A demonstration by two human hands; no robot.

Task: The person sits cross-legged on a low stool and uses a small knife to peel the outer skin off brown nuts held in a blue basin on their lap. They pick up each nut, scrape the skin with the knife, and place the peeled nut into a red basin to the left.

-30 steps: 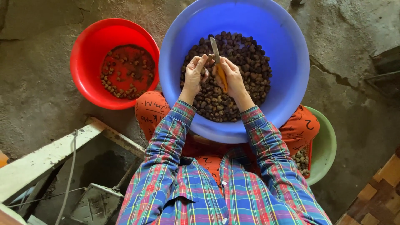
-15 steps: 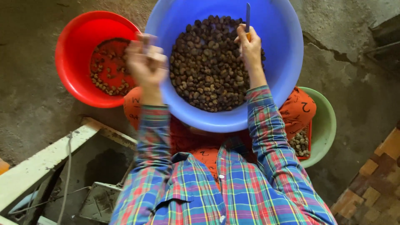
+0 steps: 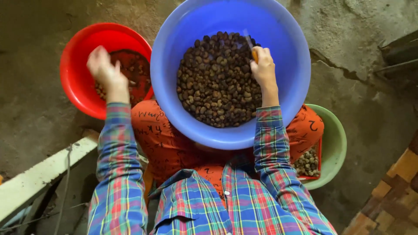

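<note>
Two hands work over plastic basins of dark brown nuts, seen from above.

The left hand point(image 3: 104, 72) hangs blurred over the round red plastic basin point(image 3: 76, 85), which holds a shallow layer of nuts; whether its fingers are spread or pinching cannot be told. The right hand point(image 3: 263, 67) rests over the heap of dark brown nuts point(image 3: 215, 80) in the large round blue plastic basin point(image 3: 287, 100) on the lap, fingers closed around a small knife with an orange handle point(image 3: 251, 47). A pale green plastic basin point(image 3: 335, 148) sits near the right elbow.
</note>
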